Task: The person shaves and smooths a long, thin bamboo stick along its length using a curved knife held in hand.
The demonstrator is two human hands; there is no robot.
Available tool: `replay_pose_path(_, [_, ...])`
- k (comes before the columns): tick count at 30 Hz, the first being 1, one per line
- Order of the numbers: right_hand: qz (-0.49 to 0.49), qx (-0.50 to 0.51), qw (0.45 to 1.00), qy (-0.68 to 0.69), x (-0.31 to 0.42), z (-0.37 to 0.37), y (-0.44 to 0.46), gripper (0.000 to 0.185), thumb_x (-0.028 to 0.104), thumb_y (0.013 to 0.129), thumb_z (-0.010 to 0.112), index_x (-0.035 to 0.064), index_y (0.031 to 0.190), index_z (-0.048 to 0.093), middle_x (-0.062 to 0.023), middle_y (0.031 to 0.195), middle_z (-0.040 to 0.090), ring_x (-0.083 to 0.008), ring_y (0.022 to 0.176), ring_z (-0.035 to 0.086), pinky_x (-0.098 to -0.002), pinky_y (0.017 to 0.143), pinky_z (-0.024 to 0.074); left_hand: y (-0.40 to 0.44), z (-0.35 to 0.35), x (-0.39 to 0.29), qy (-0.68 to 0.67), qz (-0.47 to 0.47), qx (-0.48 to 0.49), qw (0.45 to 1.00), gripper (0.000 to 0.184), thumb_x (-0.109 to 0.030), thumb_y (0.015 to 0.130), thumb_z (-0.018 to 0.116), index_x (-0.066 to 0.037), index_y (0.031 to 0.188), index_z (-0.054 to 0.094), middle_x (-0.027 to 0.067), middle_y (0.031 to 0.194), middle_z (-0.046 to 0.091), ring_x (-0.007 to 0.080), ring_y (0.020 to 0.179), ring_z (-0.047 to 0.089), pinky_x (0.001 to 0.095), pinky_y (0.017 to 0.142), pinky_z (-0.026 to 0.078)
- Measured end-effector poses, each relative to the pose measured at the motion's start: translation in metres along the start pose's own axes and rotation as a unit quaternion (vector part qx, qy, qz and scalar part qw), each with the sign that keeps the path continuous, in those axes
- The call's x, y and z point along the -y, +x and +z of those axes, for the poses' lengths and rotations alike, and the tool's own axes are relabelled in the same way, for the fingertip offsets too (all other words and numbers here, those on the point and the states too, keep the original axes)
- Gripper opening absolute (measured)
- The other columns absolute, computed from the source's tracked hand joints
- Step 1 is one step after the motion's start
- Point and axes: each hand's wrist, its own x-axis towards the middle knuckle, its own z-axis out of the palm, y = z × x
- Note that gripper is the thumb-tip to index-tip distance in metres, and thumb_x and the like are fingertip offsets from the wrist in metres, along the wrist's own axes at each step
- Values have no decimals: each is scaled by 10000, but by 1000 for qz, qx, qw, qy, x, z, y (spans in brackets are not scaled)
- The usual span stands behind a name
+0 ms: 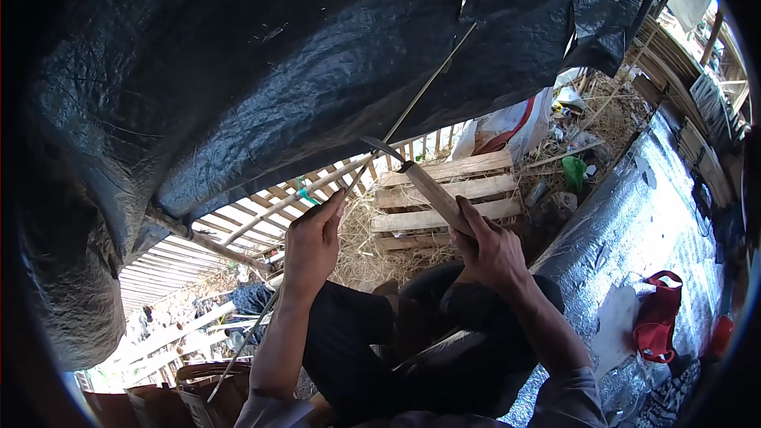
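My left hand (315, 242) is pinching a thin strip (424, 91) between thumb and fingers, while my right hand (493, 252) is wrapping the wooden handle (440, 198) of a knife (406, 166). The strip is running up and away from my left hand, in front of the dark sheet (341, 55), and its lower part is trailing past my forearm. The curved blade (386, 148) is crossing it just beyond my left fingers (whether the edge is biting in, I cannot tell).

I am judging the strip to be light and springy, stiff enough to be standing out straight, yet likely to split along its length or leave a splinter. A firm pinch close behind the blade should be steadying it best, with fingertips tucked clear of the edge. The handle is looking thick and dry, so a full grip well back from the dark collar (407, 166) should suit it.
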Motion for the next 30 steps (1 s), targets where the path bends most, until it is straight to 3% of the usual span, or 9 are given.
replay_pose_path(12, [20,-21,999,-12,1,2,7,550,299,913,631,134,1410,464,-256,910,686,-439,706,671,-519,636,542,-3,1,-10,27,-7,-11,1000,317,-37,923,592,-104,1224,663,175,934,697,333,789,686,423,699,530])
replay_pose_path(14, [29,-43,999,9,-7,7,10,538,294,915,630,121,1399,471,-258,903,685,-438,706,671,-517,628,538,-2,-2,-12,35,-56,21,998,315,-41,922,593,-105,1223,663,176,959,697,335,820,687,423,712,532])
replay_pose_path(18, [74,-84,994,14,-21,-10,28,498,272,921,625,84,1362,490,-264,883,681,-442,717,670,-522,620,529,-12,3,-12,49,10,-2,999,308,-48,925,594,-106,1219,666,172,967,701,338,839,688,426,722,533])
replay_pose_path(24, [4,-63,998,21,-10,12,4,526,268,913,631,98,1387,476,-266,914,680,-444,717,669,-514,635,546,1,-1,-6,9,-57,10,998,284,-72,942,584,-96,1213,664,179,993,703,350,872,688,434,729,535])
replay_pose_path(30, [-8,-35,999,-24,-6,2,4,541,285,909,632,130,1401,469,-252,944,684,-454,727,667,-535,639,543,-5,-1,-8,23,-39,7,999,277,-82,949,578,-94,1214,659,183,998,701,358,887,685,448,746,535])
